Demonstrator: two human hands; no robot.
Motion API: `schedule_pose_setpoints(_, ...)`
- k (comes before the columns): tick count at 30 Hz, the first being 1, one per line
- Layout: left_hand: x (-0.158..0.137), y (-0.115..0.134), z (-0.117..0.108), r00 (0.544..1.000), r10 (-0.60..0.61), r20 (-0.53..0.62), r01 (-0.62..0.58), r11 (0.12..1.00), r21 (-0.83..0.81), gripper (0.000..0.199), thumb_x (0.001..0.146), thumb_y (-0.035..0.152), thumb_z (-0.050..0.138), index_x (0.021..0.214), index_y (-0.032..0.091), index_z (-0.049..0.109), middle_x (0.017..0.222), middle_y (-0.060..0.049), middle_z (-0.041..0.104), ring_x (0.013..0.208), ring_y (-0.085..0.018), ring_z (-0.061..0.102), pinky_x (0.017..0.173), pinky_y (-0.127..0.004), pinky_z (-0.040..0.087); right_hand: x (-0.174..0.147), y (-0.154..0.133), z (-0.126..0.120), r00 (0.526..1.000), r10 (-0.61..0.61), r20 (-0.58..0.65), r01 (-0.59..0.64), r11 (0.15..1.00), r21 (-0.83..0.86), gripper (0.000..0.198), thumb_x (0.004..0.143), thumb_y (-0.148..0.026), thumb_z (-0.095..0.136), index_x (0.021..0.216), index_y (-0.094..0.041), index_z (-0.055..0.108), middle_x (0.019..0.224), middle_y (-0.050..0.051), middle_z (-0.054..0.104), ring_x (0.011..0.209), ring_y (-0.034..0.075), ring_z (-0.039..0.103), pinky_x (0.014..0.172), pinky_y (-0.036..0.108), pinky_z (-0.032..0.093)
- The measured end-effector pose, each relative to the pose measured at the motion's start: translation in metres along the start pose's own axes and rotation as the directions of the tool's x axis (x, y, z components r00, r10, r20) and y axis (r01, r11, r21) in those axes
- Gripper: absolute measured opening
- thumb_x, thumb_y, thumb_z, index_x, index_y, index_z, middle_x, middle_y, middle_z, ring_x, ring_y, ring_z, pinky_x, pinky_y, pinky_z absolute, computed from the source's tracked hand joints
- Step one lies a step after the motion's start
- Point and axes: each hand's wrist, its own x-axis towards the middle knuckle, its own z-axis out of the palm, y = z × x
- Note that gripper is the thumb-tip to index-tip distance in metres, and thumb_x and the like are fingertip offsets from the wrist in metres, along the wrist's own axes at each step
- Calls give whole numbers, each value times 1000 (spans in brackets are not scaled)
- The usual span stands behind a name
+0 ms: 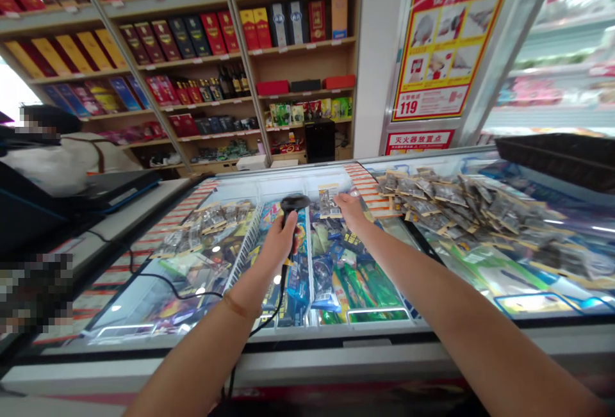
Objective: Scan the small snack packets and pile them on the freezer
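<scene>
My left hand (pixel 278 241) is wrapped round the handle of a black barcode scanner (pixel 295 202), whose cable trails down below my wrist. Its head points towards a small clear packet (pixel 329 200) with printed labels, pinched at its right edge by my right hand (pixel 352 210). Both hands are above the glass top of a chest freezer (pixel 269 177). To the right lies a big heap of similar packets (pixel 446 199) on the glass. A smaller group of packets (pixel 206 225) lies on the left part of the freezer top.
Frozen goods in colourful wrappers (pixel 365 282) show through the glass. A black tray (pixel 557 157) sits at the back right. The scanner's cord (pixel 168 286) runs across the left side towards a dark counter device. Another person (pixel 91 148) is at the left; shelves of boxes (pixel 192 39) stand behind.
</scene>
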Motion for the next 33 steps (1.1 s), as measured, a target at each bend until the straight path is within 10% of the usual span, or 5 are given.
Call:
schedule_pose_setpoints(5,-7,21,-70,987,59,-148,-49,996,69,51,76,69,65,85,20,50,65,4,58,36,-7,45,35,-21,30,-3,0,57,983,181,-35,-183,981,-62,25,73,-39,76,83,-17,69,75,4,75,75,21,70,69,32,55)
schedule_pose_setpoints(11,-25,27,-151,926,30,-376,-8,998,60,48,78,67,62,85,21,51,66,4,59,39,-9,47,36,-21,35,-26,6,188,958,272,91,-255,954,-158,24,72,-35,81,84,-16,75,77,6,77,77,23,73,68,31,56)
schedule_pose_setpoints(19,-45,23,-199,866,-7,-500,12,1000,7,49,75,65,66,89,21,51,71,4,59,41,-8,47,36,-21,37,-48,15,311,929,307,209,-252,934,-253,24,77,-26,76,100,-18,79,91,6,80,89,23,76,75,28,58)
schedule_pose_setpoints(26,-35,13,-183,898,-21,-440,18,1000,-13,47,77,65,64,89,20,54,66,4,56,41,-9,47,36,-22,37,-55,12,301,926,243,288,-150,939,-311,37,84,-16,64,118,-21,75,101,3,80,88,19,77,76,27,59)
schedule_pose_setpoints(33,-15,9,-109,957,-7,-290,-14,997,-70,51,75,68,65,86,20,54,64,4,57,40,-9,46,35,-22,36,-27,-12,184,968,81,236,40,882,-470,30,85,-12,63,109,-21,78,112,4,78,102,18,73,90,26,56)
